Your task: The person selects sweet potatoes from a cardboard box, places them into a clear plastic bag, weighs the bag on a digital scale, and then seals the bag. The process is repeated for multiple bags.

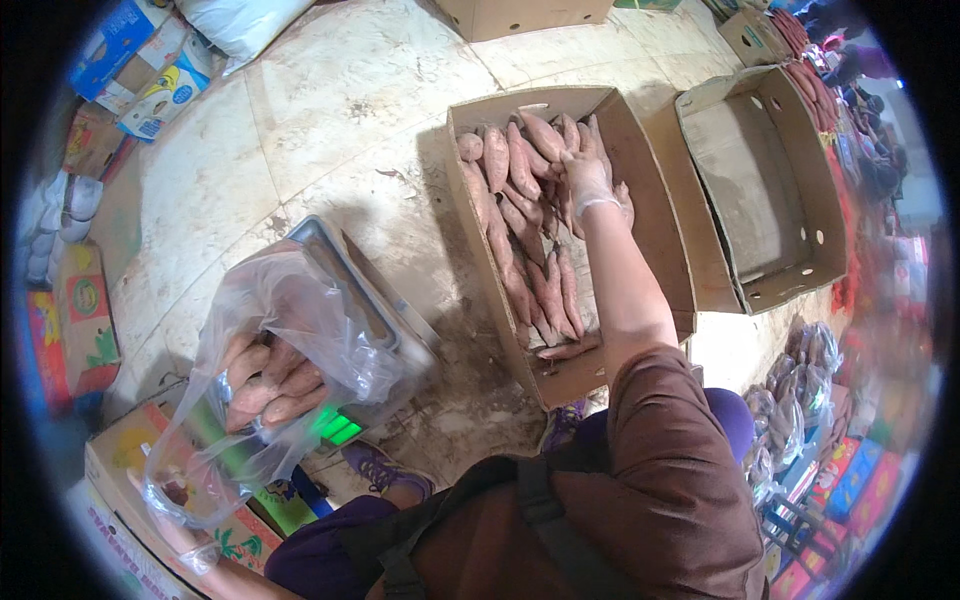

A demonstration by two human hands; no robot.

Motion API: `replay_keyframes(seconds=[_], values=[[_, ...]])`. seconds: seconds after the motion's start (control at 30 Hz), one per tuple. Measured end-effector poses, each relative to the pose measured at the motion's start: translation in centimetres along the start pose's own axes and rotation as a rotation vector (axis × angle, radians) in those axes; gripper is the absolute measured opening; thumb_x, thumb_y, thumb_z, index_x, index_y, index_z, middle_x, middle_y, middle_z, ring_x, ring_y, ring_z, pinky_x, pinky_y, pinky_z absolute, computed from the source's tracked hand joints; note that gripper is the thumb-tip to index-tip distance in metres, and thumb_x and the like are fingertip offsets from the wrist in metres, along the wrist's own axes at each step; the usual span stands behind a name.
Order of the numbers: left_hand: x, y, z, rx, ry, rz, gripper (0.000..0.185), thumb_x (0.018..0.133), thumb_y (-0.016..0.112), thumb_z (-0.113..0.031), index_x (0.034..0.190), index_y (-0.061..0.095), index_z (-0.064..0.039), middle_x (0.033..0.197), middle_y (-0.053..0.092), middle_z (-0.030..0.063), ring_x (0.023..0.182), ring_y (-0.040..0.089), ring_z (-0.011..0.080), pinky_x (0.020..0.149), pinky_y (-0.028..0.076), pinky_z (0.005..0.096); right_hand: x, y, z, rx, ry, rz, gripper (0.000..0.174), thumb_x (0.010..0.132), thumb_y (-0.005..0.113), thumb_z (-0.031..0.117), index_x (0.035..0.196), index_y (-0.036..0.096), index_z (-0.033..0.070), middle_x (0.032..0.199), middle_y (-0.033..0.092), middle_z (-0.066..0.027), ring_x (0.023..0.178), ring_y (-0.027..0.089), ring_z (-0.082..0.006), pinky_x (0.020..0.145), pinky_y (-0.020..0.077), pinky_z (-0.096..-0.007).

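Observation:
My right hand (pixel 589 180), in a clear plastic glove, reaches into a cardboard box (pixel 660 225) and touches sweet potatoes (pixel 540 135) near its far end; whether the fingers grip one cannot be told. More sweet potatoes lie along the left side of that box. At the lower left, my gloved left hand (pixel 169 510) is at the rim of a clear plastic bag (pixel 300 292), seen partly through the film; its grip is unclear. Sweet potatoes (pixel 277 382) lie in this bag, which rests on a scale (pixel 382 322) with a lit green display.
A second cardboard box (pixel 757 172) stands right of the first. A banana carton (pixel 112 457) is at the lower left, with more printed cartons (pixel 86 315) along the left edge. Bagged produce (pixel 795 397) lies at the right. A white sack (pixel 240 22) sits at the top.

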State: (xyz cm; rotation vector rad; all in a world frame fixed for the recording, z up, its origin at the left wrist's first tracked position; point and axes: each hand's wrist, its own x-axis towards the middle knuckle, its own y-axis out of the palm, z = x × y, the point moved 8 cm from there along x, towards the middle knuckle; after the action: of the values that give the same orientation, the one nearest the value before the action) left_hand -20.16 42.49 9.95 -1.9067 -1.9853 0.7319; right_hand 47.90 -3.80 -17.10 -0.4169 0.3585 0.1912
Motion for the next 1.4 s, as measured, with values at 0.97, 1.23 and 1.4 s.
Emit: replay_keyframes(seconds=[0.97, 1.23, 1.4], values=[[7.4, -4.2, 4.0, -0.068, 0.012, 0.062, 0.058, 0.095, 0.048, -0.054, 0.127, 0.053, -0.006, 0.104, 0.055, 0.0063, 0.099, 0.053, 0.0182, 0.091, 0.040, 0.0320, -9.3, 4.0, -1.7, -0.372, -0.144, -0.265, 0.034, 0.088, 0.054, 0.034, 0.091, 0.068, 0.003, 0.090, 0.067, -0.0231, 0.088, 0.064, -0.0399, 0.079, 0.0496, -0.0461], [7.0, -2.0, 3.0, -0.046, -0.043, 0.169, 0.056, 0.090, 0.049, -0.063, 0.106, 0.059, -0.010, 0.087, 0.050, 0.0014, 0.083, 0.049, 0.0147, 0.079, 0.040, 0.0315, -10.8, 13.0, -1.4, 0.329, 0.165, 0.230, 0.036, 0.085, 0.063, 0.036, 0.097, 0.061, 0.002, 0.090, 0.064, -0.0108, 0.084, 0.059, -0.0199, 0.080, 0.0449, -0.0314], [2.0, -0.3, -0.3, 0.009, 0.018, 0.034, 0.053, 0.089, 0.051, -0.063, 0.090, 0.058, -0.011, 0.080, 0.043, -0.0029, 0.073, 0.042, 0.0129, 0.070, 0.036, 0.0288, -15.6, 8.9, -2.8, 1.027, 0.196, 0.652, 0.040, 0.093, 0.058, 0.018, 0.127, 0.050, -0.002, 0.115, 0.062, -0.0119, 0.099, 0.062, -0.0197, 0.074, 0.0509, -0.0270]])
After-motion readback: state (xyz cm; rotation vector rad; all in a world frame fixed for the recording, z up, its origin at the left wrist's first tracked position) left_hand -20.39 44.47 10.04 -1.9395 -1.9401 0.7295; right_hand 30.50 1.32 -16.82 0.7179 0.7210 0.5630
